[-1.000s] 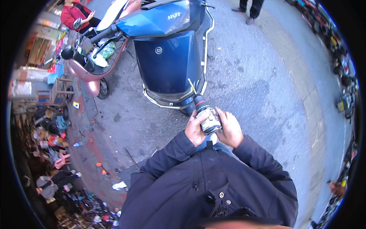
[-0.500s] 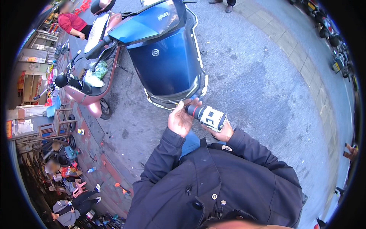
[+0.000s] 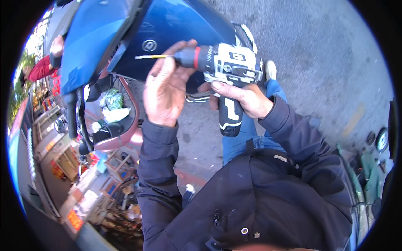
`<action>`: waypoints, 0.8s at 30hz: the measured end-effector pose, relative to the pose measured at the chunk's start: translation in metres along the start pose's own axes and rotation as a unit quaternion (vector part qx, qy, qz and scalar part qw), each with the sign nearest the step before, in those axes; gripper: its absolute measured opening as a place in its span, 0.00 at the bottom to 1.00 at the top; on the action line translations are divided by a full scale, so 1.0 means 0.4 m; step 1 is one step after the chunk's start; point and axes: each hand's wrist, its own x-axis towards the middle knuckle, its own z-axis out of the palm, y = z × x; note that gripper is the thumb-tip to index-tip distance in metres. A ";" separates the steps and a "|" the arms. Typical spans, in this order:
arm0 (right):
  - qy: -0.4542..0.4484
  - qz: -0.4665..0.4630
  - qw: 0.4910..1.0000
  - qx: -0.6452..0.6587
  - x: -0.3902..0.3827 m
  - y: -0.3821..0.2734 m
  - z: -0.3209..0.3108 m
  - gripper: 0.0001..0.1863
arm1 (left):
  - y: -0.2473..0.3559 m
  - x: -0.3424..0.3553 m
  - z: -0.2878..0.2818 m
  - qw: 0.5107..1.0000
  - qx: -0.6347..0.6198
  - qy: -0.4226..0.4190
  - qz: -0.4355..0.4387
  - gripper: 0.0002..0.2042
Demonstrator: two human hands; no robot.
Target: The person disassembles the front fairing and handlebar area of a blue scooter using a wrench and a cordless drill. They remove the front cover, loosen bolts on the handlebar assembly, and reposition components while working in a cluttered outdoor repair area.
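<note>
A black and white cordless drill (image 3: pixel 235 62) with a red ring lies across in front of me, its long thin bit (image 3: pixel 154 56) pointing left. My right hand (image 3: pixel 249 99) is closed around the upper part of its handle. At the black chuck my left hand (image 3: pixel 167 90) is closed, thumb in front and fingers behind, near the base of the bit. Just beyond the bit stands the blue front panel (image 3: pixel 184 31) of a scooter with a round badge. Part of that panel is hidden behind my left hand and the drill.
On the left a pink scooter (image 3: pixel 133 121) carries green and white plastic bags (image 3: pixel 114 100) on its footboard. The blue scooter's handlebar grip (image 3: pixel 72 108) hangs near it. A person in red (image 3: pixel 39 72) is at the far left. Wheels (image 3: pixel 381 140) and green cloth lie at the right.
The drill has come up and closer to me, swung so its bit points left. My left hand has risen with it at the chuck. My view has turned and moved closer to the blue scooter.
</note>
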 end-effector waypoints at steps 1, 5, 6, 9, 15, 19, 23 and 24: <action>-0.012 -0.022 0.999 0.025 0.032 0.016 -0.010 0.17 | 0.000 0.024 -0.017 1.000 0.024 0.002 0.004 0.23; -0.029 -0.221 0.964 -0.147 0.127 0.054 -0.042 0.16 | 0.013 0.066 -0.079 0.996 0.057 0.059 0.020 0.21; 0.012 -0.335 0.908 -0.252 0.157 0.066 -0.047 0.17 | 0.023 0.076 -0.113 0.985 0.141 0.076 0.068 0.20; 0.091 -0.491 0.771 -0.396 0.196 0.044 -0.052 0.21 | 0.040 0.109 -0.161 0.875 0.402 0.157 0.218 0.15; 0.161 -0.460 0.820 -0.301 0.280 0.041 -0.018 0.17 | 0.037 0.188 -0.156 0.672 0.636 0.200 0.322 0.18; 0.161 -0.431 0.851 -0.252 0.333 0.014 0.019 0.12 | 0.038 0.238 -0.188 0.706 0.620 0.144 0.310 0.21; 0.127 -0.363 0.898 -0.214 0.374 -0.008 0.028 0.11 | 0.051 0.252 -0.191 0.719 0.624 0.151 0.265 0.22; 0.113 -0.340 0.908 -0.215 0.380 -0.023 0.025 0.12 | 0.056 0.255 -0.182 0.692 0.652 0.155 0.267 0.21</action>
